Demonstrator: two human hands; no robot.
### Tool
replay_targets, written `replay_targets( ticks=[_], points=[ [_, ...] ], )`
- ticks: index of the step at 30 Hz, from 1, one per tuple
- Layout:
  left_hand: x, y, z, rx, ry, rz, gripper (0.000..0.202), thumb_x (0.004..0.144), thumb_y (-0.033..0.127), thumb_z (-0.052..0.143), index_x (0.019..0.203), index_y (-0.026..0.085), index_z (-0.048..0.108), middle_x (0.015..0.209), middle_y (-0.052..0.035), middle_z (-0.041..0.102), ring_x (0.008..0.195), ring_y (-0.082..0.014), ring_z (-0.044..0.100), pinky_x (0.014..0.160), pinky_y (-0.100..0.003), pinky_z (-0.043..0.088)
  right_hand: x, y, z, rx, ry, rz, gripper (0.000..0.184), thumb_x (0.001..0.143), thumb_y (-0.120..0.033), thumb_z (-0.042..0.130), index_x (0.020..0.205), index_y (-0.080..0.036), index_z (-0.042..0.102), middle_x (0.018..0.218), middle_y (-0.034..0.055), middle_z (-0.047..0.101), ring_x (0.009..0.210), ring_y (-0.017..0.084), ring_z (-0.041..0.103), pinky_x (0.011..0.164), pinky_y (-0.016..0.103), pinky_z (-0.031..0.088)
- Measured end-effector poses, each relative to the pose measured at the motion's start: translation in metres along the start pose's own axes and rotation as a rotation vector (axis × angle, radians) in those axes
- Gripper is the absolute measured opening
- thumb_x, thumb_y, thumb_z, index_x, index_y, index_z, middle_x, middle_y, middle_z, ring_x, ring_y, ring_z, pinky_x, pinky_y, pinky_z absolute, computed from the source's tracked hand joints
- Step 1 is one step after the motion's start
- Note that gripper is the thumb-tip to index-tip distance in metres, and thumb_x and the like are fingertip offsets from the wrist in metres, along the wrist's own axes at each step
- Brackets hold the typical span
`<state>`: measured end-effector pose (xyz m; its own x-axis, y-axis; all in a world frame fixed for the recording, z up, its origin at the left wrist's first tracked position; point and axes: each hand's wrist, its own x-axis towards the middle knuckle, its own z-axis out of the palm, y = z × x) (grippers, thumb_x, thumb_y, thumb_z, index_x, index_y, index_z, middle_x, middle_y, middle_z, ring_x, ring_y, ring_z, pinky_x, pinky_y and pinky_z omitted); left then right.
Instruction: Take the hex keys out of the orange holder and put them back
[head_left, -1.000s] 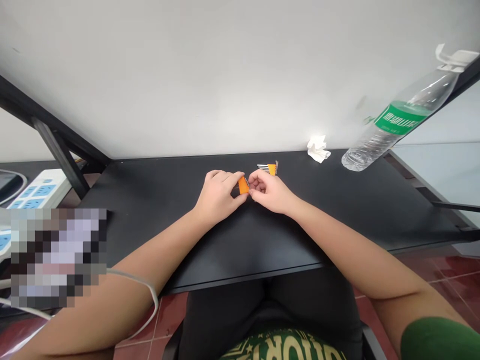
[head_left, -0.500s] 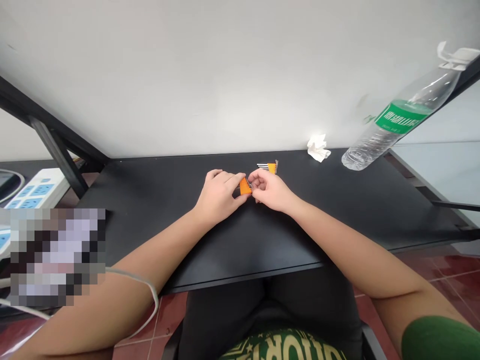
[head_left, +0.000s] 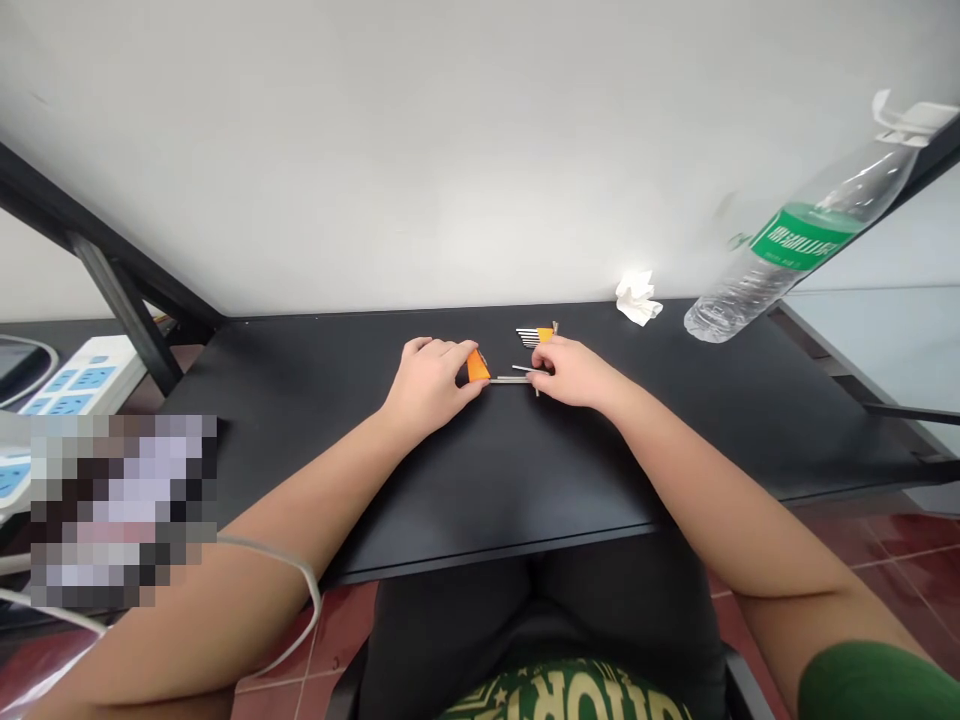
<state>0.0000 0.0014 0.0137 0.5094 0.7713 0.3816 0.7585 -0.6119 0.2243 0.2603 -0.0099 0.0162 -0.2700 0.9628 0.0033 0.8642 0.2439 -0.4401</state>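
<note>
My left hand (head_left: 429, 385) grips a small orange hex key holder (head_left: 478, 368) between thumb and fingers, just above the black table. In the fingers of my right hand (head_left: 571, 372) are silver hex keys (head_left: 513, 380); their long shafts point left toward the holder. Whether their tips are still inside the holder I cannot tell, as my left thumb covers that spot. Right behind my right fingers lies a second hex key set (head_left: 545, 335), a yellow-orange holder with several keys sticking out to the left.
Crumpled white tissue (head_left: 637, 298) lies at the back by the wall. A clear bottle with a green label (head_left: 802, 237) stands at the back right. On the left are a white power strip (head_left: 90, 375), a blurred-out object (head_left: 124, 510) and a white cable (head_left: 311, 590).
My right hand has moved right, away from the holder, drawing hex keys out so their shafts show. My left hand has shifted slightly left with the holder.
</note>
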Motion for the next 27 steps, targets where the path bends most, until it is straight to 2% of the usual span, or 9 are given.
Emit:
replay_targets(
  ticks=[2,7,12,15,18,21,27],
  points=[
    [0.000,0.000,0.000,-0.008,0.004,-0.004,0.039,0.087,0.039,0.068,0.124,0.024,0.067,0.102,-0.0082,0.078,0.103,-0.0299,0.072,0.113,-0.053,0.040,-0.002,-0.006,0.002,-0.022,-0.030,-0.032,0.009,0.085,-0.027,0.066,0.087,-0.021,0.059,0.100,0.0060,0.062,0.083,0.020,0.058,0.070,0.031,0.042],
    [-0.001,-0.002,0.002,-0.002,0.016,0.001,0.040,0.087,0.039,0.069,0.124,0.023,0.067,0.101,-0.0079,0.077,0.102,-0.0295,0.072,0.113,-0.051,0.039,-0.007,-0.017,0.008,-0.047,-0.060,-0.091,0.009,0.084,-0.014,0.060,0.089,-0.020,0.058,0.101,0.0068,0.062,0.083,0.020,0.058,0.072,0.032,0.043],
    [-0.002,0.001,0.003,-0.021,0.016,0.026,0.041,0.088,0.039,0.069,0.126,0.023,0.066,0.103,-0.0075,0.077,0.101,-0.0284,0.072,0.114,-0.051,0.038,-0.010,-0.019,0.007,-0.022,-0.050,-0.128,0.011,0.085,-0.016,0.061,0.094,-0.021,0.060,0.103,0.0063,0.062,0.081,0.020,0.058,0.071,0.032,0.043],
    [-0.003,0.006,0.003,-0.039,0.019,0.058,0.040,0.091,0.038,0.067,0.127,0.022,0.064,0.107,-0.0074,0.078,0.102,-0.0277,0.071,0.114,-0.051,0.037,-0.010,-0.025,0.005,0.126,0.048,-0.121,0.011,0.089,-0.028,0.063,0.096,-0.022,0.059,0.101,0.0050,0.064,0.081,0.019,0.059,0.071,0.033,0.044],
    [-0.005,0.013,0.002,-0.051,0.022,0.085,0.038,0.092,0.038,0.065,0.127,0.023,0.064,0.109,-0.0075,0.077,0.103,-0.0273,0.071,0.115,-0.051,0.036,-0.010,-0.035,0.006,0.400,0.089,-0.078,0.017,0.091,-0.039,0.062,0.096,-0.023,0.056,0.088,0.0008,0.064,0.073,0.017,0.058,0.067,0.032,0.046],
    [-0.005,0.020,0.001,-0.039,0.017,0.105,0.034,0.093,0.037,0.061,0.124,0.024,0.065,0.102,-0.0068,0.077,0.098,-0.0259,0.070,0.116,-0.051,0.036,-0.010,-0.042,0.011,0.577,0.072,-0.078,0.017,0.089,-0.036,0.063,0.099,-0.024,0.056,0.081,-0.0027,0.062,0.068,0.015,0.057,0.066,0.031,0.046],
    [-0.004,0.020,0.000,-0.040,0.022,0.102,0.035,0.090,0.033,0.060,0.123,0.024,0.065,0.100,-0.0067,0.076,0.098,-0.0264,0.070,0.115,-0.051,0.036,-0.009,-0.045,0.019,0.636,0.070,-0.076,0.026,0.081,-0.025,0.063,0.106,-0.024,0.059,0.077,-0.0049,0.060,0.070,0.015,0.057,0.070,0.031,0.047]
  ],
)
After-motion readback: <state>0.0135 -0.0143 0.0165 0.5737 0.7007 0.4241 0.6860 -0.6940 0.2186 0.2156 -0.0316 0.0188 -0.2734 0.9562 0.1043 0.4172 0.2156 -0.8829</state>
